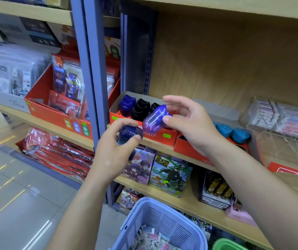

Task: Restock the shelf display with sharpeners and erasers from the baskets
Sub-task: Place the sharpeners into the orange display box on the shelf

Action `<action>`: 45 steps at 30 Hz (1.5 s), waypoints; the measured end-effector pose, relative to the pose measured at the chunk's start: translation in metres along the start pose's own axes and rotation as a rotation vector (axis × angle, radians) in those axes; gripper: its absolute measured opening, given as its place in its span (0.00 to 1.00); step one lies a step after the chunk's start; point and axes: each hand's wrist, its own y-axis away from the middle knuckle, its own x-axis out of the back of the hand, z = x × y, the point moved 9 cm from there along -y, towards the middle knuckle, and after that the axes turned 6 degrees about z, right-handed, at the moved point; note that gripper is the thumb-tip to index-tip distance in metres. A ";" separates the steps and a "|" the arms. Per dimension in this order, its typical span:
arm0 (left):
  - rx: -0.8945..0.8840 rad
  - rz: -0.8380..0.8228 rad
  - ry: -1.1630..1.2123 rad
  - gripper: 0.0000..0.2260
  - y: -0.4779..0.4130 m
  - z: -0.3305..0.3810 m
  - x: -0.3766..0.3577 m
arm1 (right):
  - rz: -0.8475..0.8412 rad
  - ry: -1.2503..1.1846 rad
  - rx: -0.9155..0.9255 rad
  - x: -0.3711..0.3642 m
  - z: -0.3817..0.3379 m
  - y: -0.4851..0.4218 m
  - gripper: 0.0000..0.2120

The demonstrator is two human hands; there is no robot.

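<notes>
Item: purple sharpener [154, 119], pinched by right hand [193, 123], thumb against it and fingers arched above. It is poised over the red display box [152, 139], probably to slot in beside the blue and black ones standing there.
Item: dark-blue sharpener [129, 134], gripped in left hand [114, 154], held low, seemingly next in line.
Lilac basket [162, 219] of erasers below, within reach.

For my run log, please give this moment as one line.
left grip: holds dark blue sharpener | right grip: holds purple sharpener over red display box
</notes>
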 end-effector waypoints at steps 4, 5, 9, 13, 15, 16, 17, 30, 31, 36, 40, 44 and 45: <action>0.035 0.054 0.010 0.18 -0.012 -0.007 0.031 | 0.081 0.078 0.060 -0.018 -0.012 -0.034 0.17; 0.049 0.082 0.008 0.20 -0.013 -0.009 0.038 | 0.075 0.112 0.098 -0.029 -0.016 -0.042 0.16; 0.139 0.217 0.072 0.23 -0.015 -0.021 0.059 | 0.004 0.403 0.266 -0.078 -0.017 -0.070 0.15; 0.130 0.260 0.043 0.22 -0.016 -0.025 0.070 | -0.084 0.657 0.298 -0.104 -0.002 -0.080 0.17; 0.112 0.263 0.028 0.21 -0.018 -0.025 0.074 | -0.110 0.692 0.311 -0.109 0.003 -0.077 0.15; 0.096 0.259 0.014 0.21 -0.018 -0.024 0.075 | -0.106 0.719 0.323 -0.110 0.004 -0.077 0.12; 0.079 0.251 0.003 0.21 -0.019 -0.022 0.076 | -0.099 0.750 0.336 -0.110 0.004 -0.076 0.11; -0.124 0.088 -0.091 0.25 -0.010 0.016 0.038 | -0.160 0.400 0.123 -0.077 -0.011 0.003 0.13; -0.133 0.064 -0.112 0.26 -0.008 0.018 0.030 | -0.143 0.383 0.103 -0.069 -0.010 0.011 0.14; -0.225 -0.087 -0.215 0.23 0.011 0.035 -0.019 | -0.094 0.313 0.034 -0.015 -0.009 0.045 0.16; -0.291 -0.198 -0.235 0.25 0.029 0.049 -0.066 | -0.013 0.343 0.035 0.035 -0.012 0.065 0.14; -0.370 -0.284 -0.336 0.30 0.040 0.046 -0.107 | 0.135 0.422 0.065 0.107 -0.022 0.064 0.12; -0.388 -0.313 -0.388 0.30 0.042 0.042 -0.116 | 0.155 0.475 0.051 0.123 -0.020 0.061 0.11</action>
